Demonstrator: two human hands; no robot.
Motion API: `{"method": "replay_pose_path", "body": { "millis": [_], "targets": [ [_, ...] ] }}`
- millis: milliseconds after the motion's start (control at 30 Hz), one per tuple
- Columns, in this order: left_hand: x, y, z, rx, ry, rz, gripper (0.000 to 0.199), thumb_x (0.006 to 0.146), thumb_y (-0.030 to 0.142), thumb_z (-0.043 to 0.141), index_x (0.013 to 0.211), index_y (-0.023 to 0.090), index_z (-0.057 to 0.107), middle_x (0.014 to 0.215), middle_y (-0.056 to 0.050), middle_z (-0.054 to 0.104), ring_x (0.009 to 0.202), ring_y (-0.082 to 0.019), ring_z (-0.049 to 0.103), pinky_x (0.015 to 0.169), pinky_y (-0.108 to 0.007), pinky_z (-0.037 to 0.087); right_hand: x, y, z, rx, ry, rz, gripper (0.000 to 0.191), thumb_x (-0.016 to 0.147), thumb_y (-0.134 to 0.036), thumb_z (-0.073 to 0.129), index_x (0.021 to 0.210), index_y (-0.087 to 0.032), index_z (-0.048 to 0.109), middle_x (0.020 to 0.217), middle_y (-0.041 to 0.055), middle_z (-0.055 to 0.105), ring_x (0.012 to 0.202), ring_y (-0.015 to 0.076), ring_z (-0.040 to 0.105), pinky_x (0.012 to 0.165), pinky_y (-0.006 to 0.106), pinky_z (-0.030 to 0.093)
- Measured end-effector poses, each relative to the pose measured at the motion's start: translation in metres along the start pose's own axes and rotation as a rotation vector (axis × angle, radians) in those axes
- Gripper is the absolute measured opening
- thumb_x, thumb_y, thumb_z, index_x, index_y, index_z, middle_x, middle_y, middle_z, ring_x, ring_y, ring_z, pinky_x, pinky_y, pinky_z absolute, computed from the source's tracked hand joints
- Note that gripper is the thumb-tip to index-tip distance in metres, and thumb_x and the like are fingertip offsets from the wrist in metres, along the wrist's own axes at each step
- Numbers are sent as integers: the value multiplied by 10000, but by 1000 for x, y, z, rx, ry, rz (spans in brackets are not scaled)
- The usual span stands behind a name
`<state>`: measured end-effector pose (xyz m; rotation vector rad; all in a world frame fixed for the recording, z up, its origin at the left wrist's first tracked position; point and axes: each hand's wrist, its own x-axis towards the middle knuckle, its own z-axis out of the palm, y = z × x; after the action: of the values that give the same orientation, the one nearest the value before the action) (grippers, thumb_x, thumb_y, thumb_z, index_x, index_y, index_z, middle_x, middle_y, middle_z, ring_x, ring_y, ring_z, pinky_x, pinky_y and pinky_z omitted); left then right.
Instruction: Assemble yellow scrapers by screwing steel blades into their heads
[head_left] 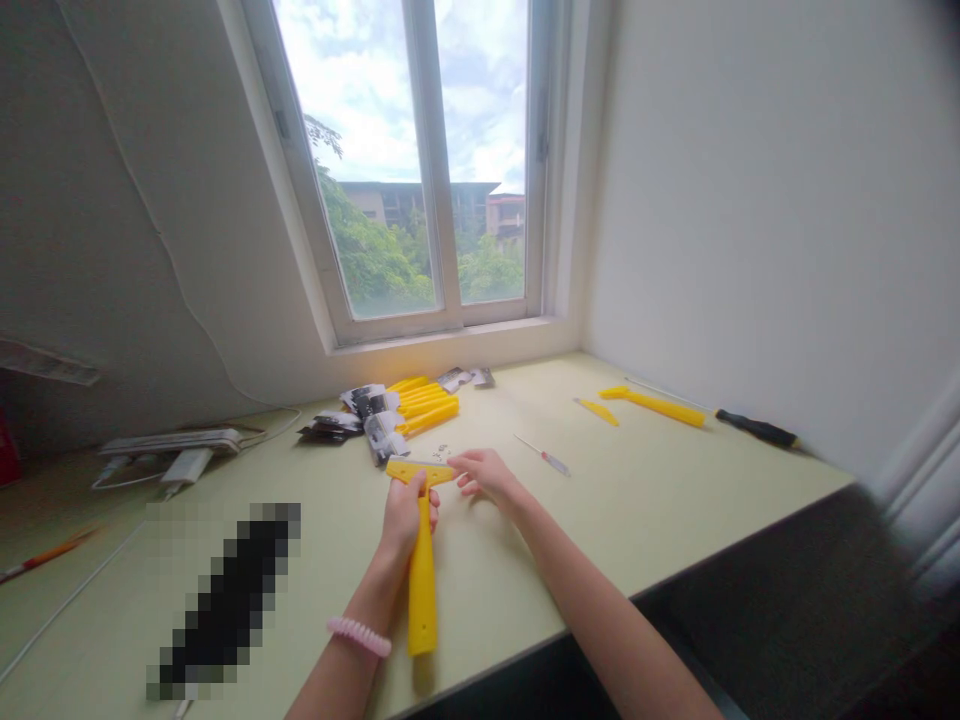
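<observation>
My left hand [403, 518] grips a yellow plastic scraper [422, 590] near its wide T-shaped head [420, 473], with the long handle pointing toward me. My right hand [487, 475] lies on the desk, fingers loosely apart, its fingertips at or very near the right end of that head. A few tiny metal screws [442, 452] lie just beyond the head. A small screwdriver [544, 456] rests to the right of my right hand. Behind them is a pile of yellow scraper handles [425, 405] among black-and-white packets [367, 402].
Farther right lie a yellow scraper body [652, 406], a narrow yellow strip [598, 411] and a black-handled screwdriver [757, 428]. A power strip [169, 441] with a charger sits at the left. A pixelated patch [225, 600] covers part of the desk. Walls and a window [397, 170] bound the far side.
</observation>
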<state>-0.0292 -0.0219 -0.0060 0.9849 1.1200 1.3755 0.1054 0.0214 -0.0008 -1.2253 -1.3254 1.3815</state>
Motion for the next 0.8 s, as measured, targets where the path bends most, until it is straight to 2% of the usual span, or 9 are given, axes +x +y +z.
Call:
{"method": "replay_pose_path", "body": {
  "millis": [100,233,333,433,533,667,800],
  "targets": [
    [2,2,-4,-13,129,21,181,719,342,463,709,180,383,426,57,483,262,-64,384,274,-169,280,12,11,-3,-127,211,-41,130,701,-227,544,727,-132,629,704,57,629,499,82,517,453,196,429],
    [3,1,-6,-9,180,-22,132,729,295,448,724,181,381,436,57,482,273,-64,394,288,-170,295,20,18,-1,-255,294,-100,169,675,-146,528,791,-160,650,782,53,641,586,113,559,560,226,431],
    [4,-2,-4,30,113,-114,121,721,283,441,731,184,372,429,54,479,263,-69,387,280,-172,283,26,15,6,-596,350,-231,234,715,-147,487,864,-187,664,844,57,655,765,153,576,690,245,411],
    [4,-6,-2,50,-19,-144,171,698,316,463,748,184,367,427,54,477,249,-71,376,270,-171,265,35,9,14,-852,363,-293,257,769,-193,453,918,-192,663,903,79,650,862,176,558,717,251,395],
    [3,-6,0,43,-121,-146,223,672,344,480,771,184,360,422,56,471,240,-71,364,262,-171,249,43,5,17,-875,337,-294,232,775,-220,468,850,-180,684,915,94,641,873,181,549,701,246,388],
    [2,-5,1,43,-144,-172,220,668,331,451,791,187,339,424,58,469,237,-73,359,258,-173,239,49,3,16,-857,277,-300,193,743,-229,512,777,-187,698,895,77,651,821,164,563,677,236,381],
    [0,-4,2,43,-181,-180,210,672,311,421,815,181,339,432,52,476,233,-74,349,256,-181,239,54,2,11,-784,238,-261,159,682,-157,542,693,-163,700,787,87,674,744,171,581,649,250,383]
  ]
}}
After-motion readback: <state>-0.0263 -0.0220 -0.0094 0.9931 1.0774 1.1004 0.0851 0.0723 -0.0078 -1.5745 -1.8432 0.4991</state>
